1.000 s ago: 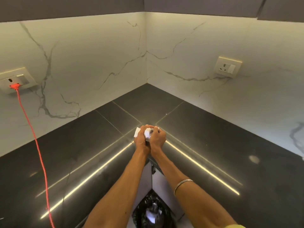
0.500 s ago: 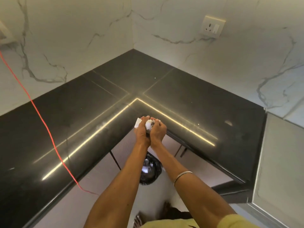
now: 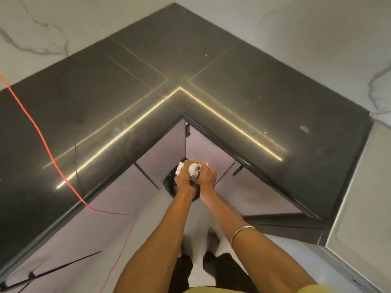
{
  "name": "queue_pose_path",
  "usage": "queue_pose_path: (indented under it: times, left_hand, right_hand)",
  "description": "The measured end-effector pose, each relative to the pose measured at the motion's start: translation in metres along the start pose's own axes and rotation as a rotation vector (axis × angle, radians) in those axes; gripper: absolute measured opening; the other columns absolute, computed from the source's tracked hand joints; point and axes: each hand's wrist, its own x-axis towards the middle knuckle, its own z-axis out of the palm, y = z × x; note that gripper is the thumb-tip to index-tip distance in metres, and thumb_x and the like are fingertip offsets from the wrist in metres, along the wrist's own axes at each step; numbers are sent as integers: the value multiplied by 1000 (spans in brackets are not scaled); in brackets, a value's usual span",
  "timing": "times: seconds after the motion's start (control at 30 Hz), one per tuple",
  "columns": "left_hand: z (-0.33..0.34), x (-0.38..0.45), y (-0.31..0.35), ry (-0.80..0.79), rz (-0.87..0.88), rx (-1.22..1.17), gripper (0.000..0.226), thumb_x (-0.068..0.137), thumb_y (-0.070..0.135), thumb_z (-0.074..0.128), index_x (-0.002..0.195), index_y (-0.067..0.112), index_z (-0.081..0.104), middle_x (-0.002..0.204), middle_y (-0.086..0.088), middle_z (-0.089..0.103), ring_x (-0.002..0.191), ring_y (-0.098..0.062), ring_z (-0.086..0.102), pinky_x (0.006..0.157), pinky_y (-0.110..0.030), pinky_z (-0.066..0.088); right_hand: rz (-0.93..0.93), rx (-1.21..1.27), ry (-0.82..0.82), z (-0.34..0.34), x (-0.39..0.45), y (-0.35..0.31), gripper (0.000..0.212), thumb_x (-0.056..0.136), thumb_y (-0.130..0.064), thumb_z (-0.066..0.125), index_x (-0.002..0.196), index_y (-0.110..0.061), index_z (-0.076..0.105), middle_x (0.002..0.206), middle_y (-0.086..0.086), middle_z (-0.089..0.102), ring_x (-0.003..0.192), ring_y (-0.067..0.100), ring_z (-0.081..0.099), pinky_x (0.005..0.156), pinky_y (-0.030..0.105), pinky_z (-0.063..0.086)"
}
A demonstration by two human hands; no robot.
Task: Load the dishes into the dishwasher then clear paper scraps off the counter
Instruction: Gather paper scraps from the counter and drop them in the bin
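Seen from above, two bare forearms reached forward and down, a thin metal bangle on the right wrist. The left hand and right hand were pressed together, both clamped around a crumpled wad of white paper scraps, one flat piece sticking out at the left. The wad was held off the counter, directly over a black-lined bin on the floor, probably so it could drop straight in. Beyond the hands, the dark L-shaped counter wrapped round the corner, apparently cleared of paper apart from tiny pale specks. A red cord trailed across its left side. No dishwasher was visible.
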Motion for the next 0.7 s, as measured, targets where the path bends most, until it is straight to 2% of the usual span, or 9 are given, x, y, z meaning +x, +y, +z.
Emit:
queue_pose_path:
  times: [0.1, 0.17, 0.27, 0.33, 0.4, 0.47, 0.53, 0.6, 0.7]
  left_hand:
    - [-22, 46, -16, 29, -31, 15, 64, 60, 20, 90, 119, 6, 67, 118, -19, 70, 81, -28, 70, 62, -35, 58]
    - [-36, 76, -26, 35, -33, 64, 73, 47, 22, 92, 114, 5, 69, 118, -20, 70, 82, -28, 70, 63, -34, 58]
    - [-60, 129, -42, 67, -40, 84, 80, 34, 23, 92, 109, 7, 68, 110, -17, 72, 84, -28, 70, 61, -32, 57]
    - [-77, 170, -55, 81, -55, 100, 64, 56, 22, 89, 114, 5, 67, 103, -14, 73, 81, -27, 69, 60, -31, 56]
    - [-99, 217, -73, 90, -78, 130, 42, 79, 22, 78, 115, 5, 66, 98, -13, 72, 76, -24, 68, 59, -29, 55]
    - [-119, 271, -93, 165, -84, 211, 40, 78, 25, 80, 111, 6, 68, 95, -10, 72, 70, -22, 68, 56, -28, 56]
    - [-132, 317, -111, 241, -69, 256, 58, 64, 34, 87, 111, 5, 69, 98, -9, 73, 78, -25, 70, 72, -37, 60]
    - [-142, 360, -129, 314, -57, 304, 75, 57, 48, 88, 115, 5, 66, 105, -11, 71, 93, -31, 69, 90, -47, 56]
    - [-161, 420, -150, 199, -67, 246, 96, 60, 59, 85, 135, 6, 56, 130, -20, 61, 121, -41, 59, 106, -52, 44]
  right_hand:
    - [75, -38, -7, 5, 28, 39, 25, 97, -16, 51, 85, -12, 72, 81, 0, 68, 71, 16, 63, 59, 22, 51]
    - [89, -91, -10, 9, 53, 70, 26, 98, -16, 50, 83, -11, 70, 90, 9, 70, 79, 22, 64, 72, 29, 54]
    - [104, -159, -66, 23, 100, 130, 28, 101, -26, 49, 77, -26, 62, 102, 13, 71, 95, 29, 66, 92, 45, 54]
    - [177, -152, -89, 31, 133, 174, 25, 99, -38, 51, 80, -25, 61, 91, 6, 69, 89, 24, 66, 88, 43, 57]
    - [220, -134, -122, 37, 164, 217, 23, 91, -43, 55, 90, -23, 66, 97, 8, 71, 89, 22, 68, 84, 43, 59]
    - [255, -108, -164, 43, 197, 259, 23, 93, -34, 55, 104, -19, 69, 108, 9, 71, 96, 23, 69, 86, 42, 59]
    - [261, -88, -204, 47, 227, 300, 28, 100, -29, 49, 120, -15, 64, 115, 8, 69, 100, 21, 69, 83, 35, 60]
    - [249, -100, -257, 49, 254, 325, 33, 103, -30, 44, 128, -14, 57, 120, 7, 66, 103, 20, 67, 82, 32, 60]
    - [304, -127, -308, 48, 290, 348, 33, 103, -24, 42, 132, -11, 52, 122, 2, 60, 99, 19, 65, 89, 40, 57]
